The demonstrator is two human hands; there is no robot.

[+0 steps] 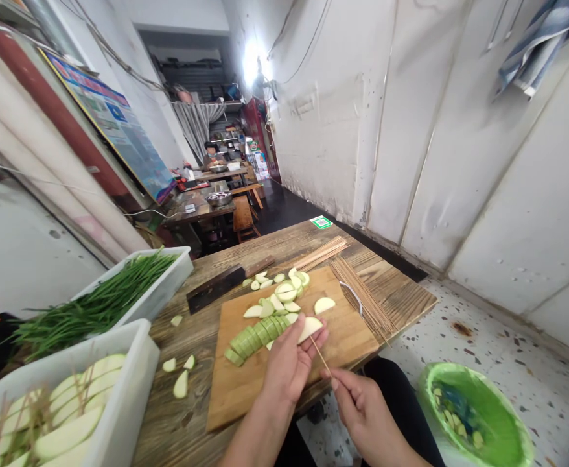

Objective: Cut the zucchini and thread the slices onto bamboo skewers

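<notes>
My left hand (pixel 287 363) is closed around a pale green-skinned squash slice (pixel 310 328), holding it over the cutting board (pixel 238 399). A thin wooden skewer (pixel 320 355) meets the lower edge of that slice; how deep it goes I cannot tell. The skewer's near end is pinched by my right hand (pixel 362 405), just off the board's front edge. On the board, a leaning row of cut squash (pixel 258 337) lies left of my left hand. Behind it sits a loose pile of slices (pixel 284 292), and a single half-round slice (pixel 324 305) rests to the right.
A cleaver (pixel 216 290) lies behind the board. Bundled skewers (pixel 365 298) lie at right. White tubs with skewered slices (pixel 65 415) and long green chives (pixel 119 292) stand at left. A green-lined bin (pixel 503 415) is on the floor. A person (pixel 211 155) sits far back.
</notes>
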